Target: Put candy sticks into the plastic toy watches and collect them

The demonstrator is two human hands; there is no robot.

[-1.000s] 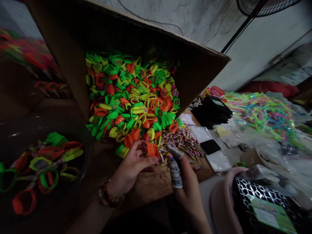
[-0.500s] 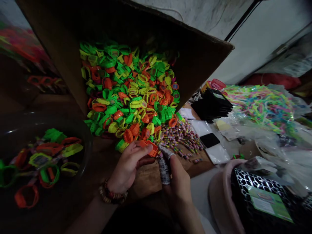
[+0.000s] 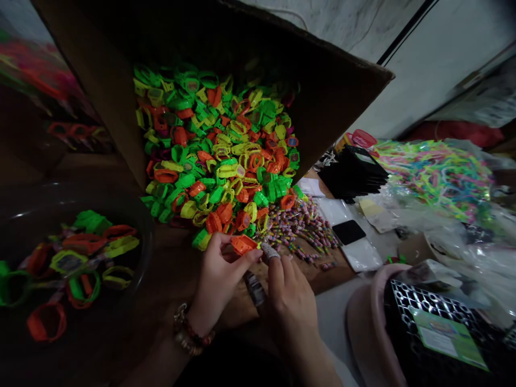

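Between the thumb and fingers of my left hand (image 3: pixel 221 279) is an orange plastic toy watch (image 3: pixel 244 244), raised just in front of a big pile of similar watches. My right hand (image 3: pixel 292 303), its thumb and index finger wrapped in greyish tape, closes against the right end of that watch. Whatever its fingertips pinch is hidden. Small wrapped candy rolls (image 3: pixel 300 228) lie heaped beyond the right hand. Green, yellow and orange toy watches (image 3: pixel 229 148) fill the tipped cardboard box (image 3: pixel 342 91) ahead.
At left, a dark translucent basin (image 3: pixel 145 236) contains watches with candy rolls attached. To the right are a black phone-like slab (image 3: pixel 349 232), a stack of black trays (image 3: pixel 355 172), colourful strips (image 3: pixel 439 174) in plastic, and a pink tub (image 3: pixel 373 322) holding black netted packs.
My right hand has turned palm-down, its taped thumb swinging left below the watch while the taped index finger stays at the watch's end. The left hand has tilted the watch slightly.
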